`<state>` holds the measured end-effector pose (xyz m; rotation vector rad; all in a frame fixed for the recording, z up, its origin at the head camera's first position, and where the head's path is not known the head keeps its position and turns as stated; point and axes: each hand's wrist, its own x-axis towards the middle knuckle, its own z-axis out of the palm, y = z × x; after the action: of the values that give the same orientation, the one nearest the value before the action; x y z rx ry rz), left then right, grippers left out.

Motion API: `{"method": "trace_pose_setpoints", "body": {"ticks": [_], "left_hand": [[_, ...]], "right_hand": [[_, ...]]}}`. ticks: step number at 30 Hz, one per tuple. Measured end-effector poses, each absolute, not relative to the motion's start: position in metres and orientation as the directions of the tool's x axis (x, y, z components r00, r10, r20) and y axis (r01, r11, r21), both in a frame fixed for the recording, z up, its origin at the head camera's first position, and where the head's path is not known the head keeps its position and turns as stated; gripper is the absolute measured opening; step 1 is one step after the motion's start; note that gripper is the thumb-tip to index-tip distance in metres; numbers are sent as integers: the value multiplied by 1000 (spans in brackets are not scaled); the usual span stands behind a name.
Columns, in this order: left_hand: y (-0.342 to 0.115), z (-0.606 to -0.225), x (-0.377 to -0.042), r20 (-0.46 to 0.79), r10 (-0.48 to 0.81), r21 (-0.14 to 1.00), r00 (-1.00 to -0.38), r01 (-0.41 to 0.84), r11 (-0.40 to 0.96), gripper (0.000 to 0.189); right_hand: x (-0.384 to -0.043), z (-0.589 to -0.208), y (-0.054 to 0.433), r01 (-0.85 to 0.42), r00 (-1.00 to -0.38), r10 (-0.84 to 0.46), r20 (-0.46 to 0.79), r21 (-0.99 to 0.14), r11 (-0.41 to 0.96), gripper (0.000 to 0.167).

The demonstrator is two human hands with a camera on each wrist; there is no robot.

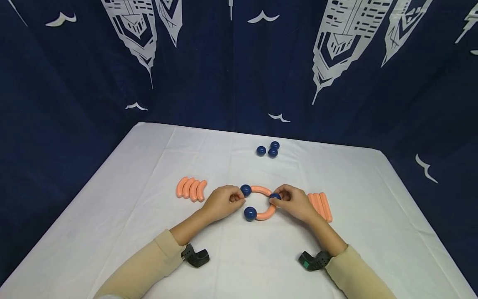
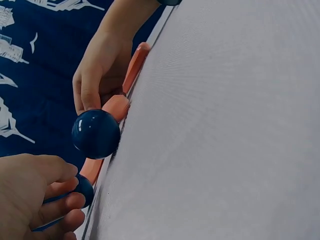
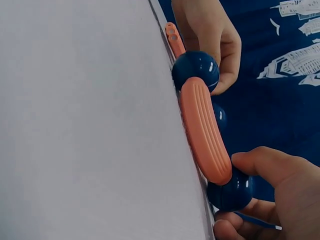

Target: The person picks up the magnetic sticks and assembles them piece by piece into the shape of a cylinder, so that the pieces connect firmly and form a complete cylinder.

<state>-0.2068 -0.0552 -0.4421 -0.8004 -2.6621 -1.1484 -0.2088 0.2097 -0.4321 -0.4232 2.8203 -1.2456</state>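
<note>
1. My left hand [image 1: 223, 202] pinches a blue ball [image 1: 245, 190], fingers clamped on it.
2. My right hand [image 1: 295, 202] pinches another blue ball [image 1: 275, 196] — two curved orange pieces [image 1: 261, 189] join them mid-bench [image 1: 149, 232].

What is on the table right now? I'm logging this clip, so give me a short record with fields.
surface: white table
left hand: pinches a blue ball
right hand: pinches a second blue ball
assembly: two curved orange pieces join three balls, open toward the left hand
spare balls: three, at the far side
curved stack: four pieces, left
straight sticks: beside the right hand
</note>
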Motion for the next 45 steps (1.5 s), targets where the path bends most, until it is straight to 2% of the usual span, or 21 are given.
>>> {"method": "trace_pose_setpoints", "body": {"ticks": [3,12,28,33,45], "left_hand": [[-55,-443,-207,311,438,638,-844,526,562,4],[-54,-444,-212,272,454,644,-848,511,569,20],[-54,-443,-217,283,443,642,-851,511,572,21],[-67,-438,-212,299,421,634,-857,508,583,19],[-120,-423,-204,380,279,564,-882,460,686,18]], "right_hand": [[-205,-432,208,-226,-968,-234,92,-725,650,29],[-198,-435,205,-204,-977,-185,107,-722,661,30],[-196,-439,204,-196,-980,-150,130,-754,627,30],[-197,-440,205,-196,-980,-149,131,-753,629,29],[-197,-440,205,-188,-981,-149,121,-760,622,30]]}}
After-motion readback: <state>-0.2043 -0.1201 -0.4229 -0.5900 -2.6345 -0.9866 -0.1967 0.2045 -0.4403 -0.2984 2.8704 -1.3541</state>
